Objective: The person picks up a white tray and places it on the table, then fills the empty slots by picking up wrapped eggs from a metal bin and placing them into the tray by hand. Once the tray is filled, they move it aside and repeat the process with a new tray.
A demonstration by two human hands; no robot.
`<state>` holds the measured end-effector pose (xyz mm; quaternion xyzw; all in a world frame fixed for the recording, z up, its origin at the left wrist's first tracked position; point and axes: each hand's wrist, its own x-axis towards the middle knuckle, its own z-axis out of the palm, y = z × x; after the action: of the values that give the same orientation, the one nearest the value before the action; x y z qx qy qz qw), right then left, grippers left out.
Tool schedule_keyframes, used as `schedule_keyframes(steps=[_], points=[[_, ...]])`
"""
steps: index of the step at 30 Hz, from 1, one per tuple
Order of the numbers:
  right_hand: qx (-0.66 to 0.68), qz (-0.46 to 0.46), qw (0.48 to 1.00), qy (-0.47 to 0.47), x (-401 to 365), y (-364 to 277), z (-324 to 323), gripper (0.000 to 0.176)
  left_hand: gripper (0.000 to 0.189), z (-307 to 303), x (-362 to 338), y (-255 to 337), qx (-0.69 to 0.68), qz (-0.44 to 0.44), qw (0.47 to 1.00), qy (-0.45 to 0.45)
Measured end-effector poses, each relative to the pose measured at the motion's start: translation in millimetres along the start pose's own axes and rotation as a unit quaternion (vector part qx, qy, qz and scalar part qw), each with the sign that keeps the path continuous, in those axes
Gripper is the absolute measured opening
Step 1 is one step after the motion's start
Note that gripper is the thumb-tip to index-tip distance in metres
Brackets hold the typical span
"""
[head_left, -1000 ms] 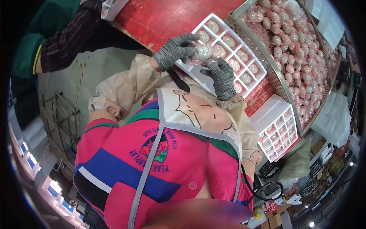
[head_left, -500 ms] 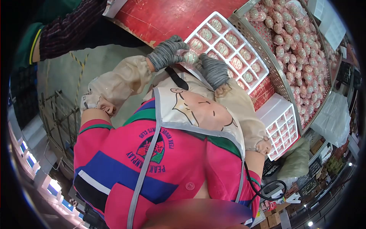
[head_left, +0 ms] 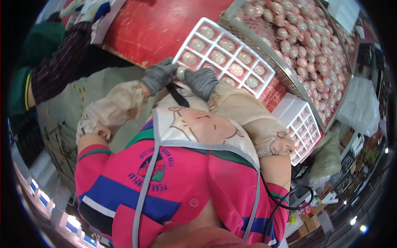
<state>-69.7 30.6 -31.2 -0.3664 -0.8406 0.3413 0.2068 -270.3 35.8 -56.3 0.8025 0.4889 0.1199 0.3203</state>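
My left hand (head_left: 159,76), in a grey knitted glove, has its fingers closed on a small pale round item in clear wrap (head_left: 180,73). My right hand (head_left: 201,82), gloved the same way, meets it from the other side with bent fingers, and its fingertips touch the wrapped ball. Both hands are at the near edge of a white divided tray (head_left: 200,25) on the red table (head_left: 163,25). Wrapped balls (head_left: 219,57) sit in the tray's compartments. My right hand covers part of the near row.
A perforated metal bin (head_left: 264,45) heaped with wrapped balls (head_left: 289,33) stands at the right. Below it is another white divided tray (head_left: 304,132). At upper left, a co-worker's sleeve (head_left: 62,62) and gloved hands (head_left: 89,12) are beside a white box (head_left: 108,22).
My view has shifted, so the tray and hands appear farther left. The wrapped ball, held up by my left hand before, is now more covered between both hands, which are closer together.
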Motion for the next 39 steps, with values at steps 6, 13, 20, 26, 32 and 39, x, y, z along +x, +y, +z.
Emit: schedule_keyframes(steps=[6, 13, 20, 26, 32, 39], points=[[-0.083, 0.199, 0.954, -0.207, 18.5, 10.3, 22.0, 0.035, 0.029, 12.1, 12.3, -21.5, 0.085, -0.007, 0.993, -0.080], [-0.160, 0.153, 0.958, -0.181, 32.6, 13.2, -56.6, 0.028, 0.032, 6.2, 20.1, -8.0, 0.119, -0.039, 0.987, -0.104], [-0.331, 0.358, 0.837, 0.250, 11.4, 228.1, -218.5, 0.061, 0.034, 2.0, 22.0, 12.6, 0.066, -0.081, 0.990, -0.090], [-0.346, 0.450, 0.809, 0.151, 14.3, 251.4, -207.4, 0.076, 0.042, 12.0, 18.7, -2.8, 0.132, -0.078, 0.982, -0.110], [0.112, 0.438, 0.874, 0.181, -13.6, 208.8, -207.9, 0.041, 0.032, 3.0, 6.4, 11.6, 0.084, -0.053, 0.995, -0.010], [0.616, 0.217, 0.711, 0.262, -52.9, 68.1, -145.0, 0.034, 0.035, -22.6, 32.1, 74.7, -0.352, -0.129, 0.927, 0.026]])
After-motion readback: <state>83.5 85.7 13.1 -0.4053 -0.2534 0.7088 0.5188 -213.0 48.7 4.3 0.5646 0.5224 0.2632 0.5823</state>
